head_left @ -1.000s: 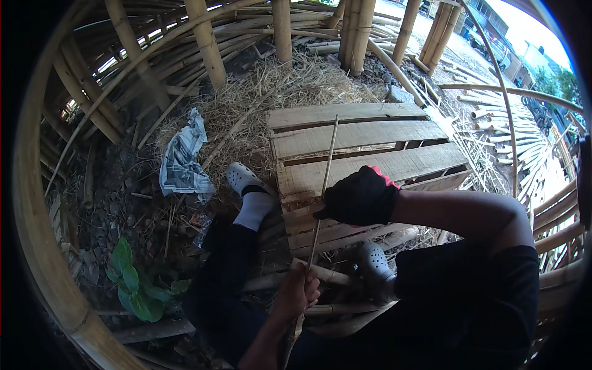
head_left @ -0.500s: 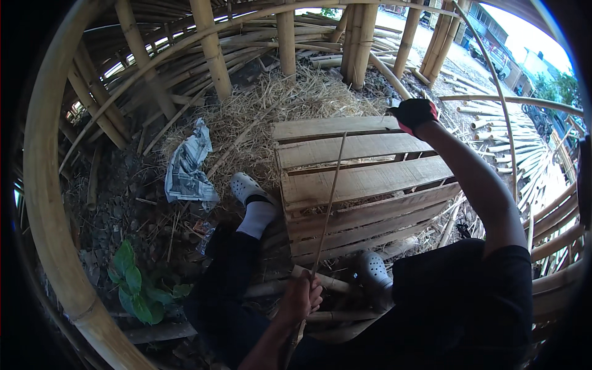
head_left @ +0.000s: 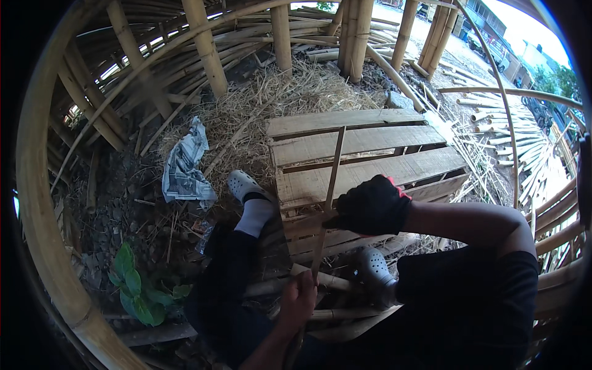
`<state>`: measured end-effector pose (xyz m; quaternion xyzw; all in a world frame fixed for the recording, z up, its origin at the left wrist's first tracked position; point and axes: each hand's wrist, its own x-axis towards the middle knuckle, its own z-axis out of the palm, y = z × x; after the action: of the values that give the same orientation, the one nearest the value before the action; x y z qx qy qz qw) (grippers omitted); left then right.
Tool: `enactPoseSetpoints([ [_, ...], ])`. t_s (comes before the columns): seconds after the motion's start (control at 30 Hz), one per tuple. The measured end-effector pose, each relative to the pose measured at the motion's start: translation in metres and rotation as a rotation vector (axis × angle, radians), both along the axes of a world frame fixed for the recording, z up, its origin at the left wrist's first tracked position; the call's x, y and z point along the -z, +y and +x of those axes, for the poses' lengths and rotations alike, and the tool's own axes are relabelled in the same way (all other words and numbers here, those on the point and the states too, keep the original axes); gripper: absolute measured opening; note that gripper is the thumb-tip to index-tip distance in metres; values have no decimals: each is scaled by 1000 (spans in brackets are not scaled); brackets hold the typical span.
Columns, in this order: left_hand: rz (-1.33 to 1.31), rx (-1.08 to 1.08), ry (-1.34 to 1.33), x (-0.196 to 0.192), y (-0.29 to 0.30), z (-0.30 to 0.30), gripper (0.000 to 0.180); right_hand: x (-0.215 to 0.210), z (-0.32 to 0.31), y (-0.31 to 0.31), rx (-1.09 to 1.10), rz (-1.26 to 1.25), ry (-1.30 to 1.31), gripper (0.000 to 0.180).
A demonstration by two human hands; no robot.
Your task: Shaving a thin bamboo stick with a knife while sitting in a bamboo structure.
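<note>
Fingers of the black-gloved right hand clench the thin bamboo strip mid-length; the bare left hand grips its lower end, above the weathered wooden pallet.

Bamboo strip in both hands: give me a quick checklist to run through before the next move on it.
1. Left hand closed around the lower end of the bamboo strip: ok.
2. Gloved right hand gripping the strip at mid-length: ok.
3. Strip's upper end free above the wooden pallet, nothing lying across it: ok.
4. Both feet planted, left clog on the straw, right clog by the pallet edge: ok.
5. Left hand bare, no glove: not ok.
6. Any blade or tool in the right hand: cannot tell, the glove hides it.
</note>
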<state>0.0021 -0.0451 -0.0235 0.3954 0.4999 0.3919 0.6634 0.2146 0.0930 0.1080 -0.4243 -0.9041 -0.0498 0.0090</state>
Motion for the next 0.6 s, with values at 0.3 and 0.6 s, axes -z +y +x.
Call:
enactPoseSetpoints([
  [0.3,90,-7,92,10,-1,-2,43,14,1,11,-78,-62,18,47],
  [0.6,102,-20,103,13,1,1,44,14,8,31,-47,-81,-52,51],
])
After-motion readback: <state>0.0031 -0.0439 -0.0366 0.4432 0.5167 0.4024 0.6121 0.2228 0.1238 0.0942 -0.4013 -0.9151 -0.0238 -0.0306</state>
